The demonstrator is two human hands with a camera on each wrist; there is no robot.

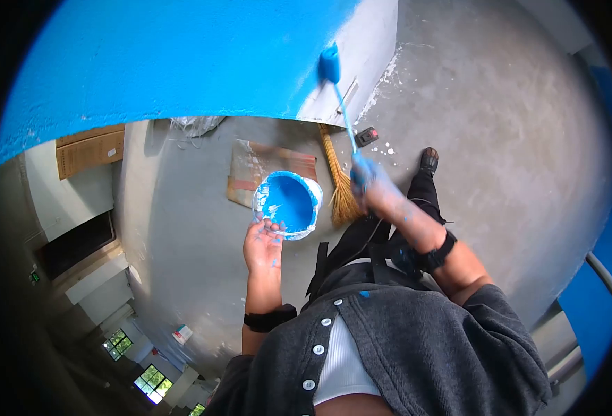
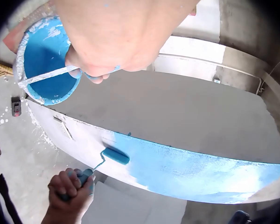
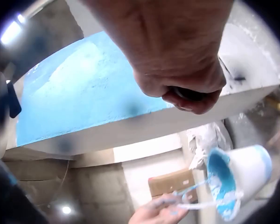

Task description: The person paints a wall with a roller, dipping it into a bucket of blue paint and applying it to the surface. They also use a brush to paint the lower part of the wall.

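My right hand [image 1: 377, 188] grips the handle of a paint roller [image 1: 329, 64], its blue sleeve against the wall [image 1: 181, 62] where blue paint meets bare white. In the left wrist view the roller [image 2: 116, 156] lies at the border of the painted part, the right hand [image 2: 69, 192] curled round its grip. My left hand [image 1: 263, 244] holds up a white bucket [image 1: 318, 197] by its handle. Blue paint coats the bucket's inside, with white splashes round the rim. In the right wrist view the bucket [image 3: 252, 163] hangs tilted beside the left hand [image 3: 161, 210].
A straw broom [image 1: 343, 191] leans below the wall. Near it on the floor are a small dark object with a red part [image 1: 366, 136] and a paint-stained board [image 1: 240, 166]. A cardboard box [image 1: 87, 156] stands at the left. White splatters mark the grey floor [image 1: 486, 139].
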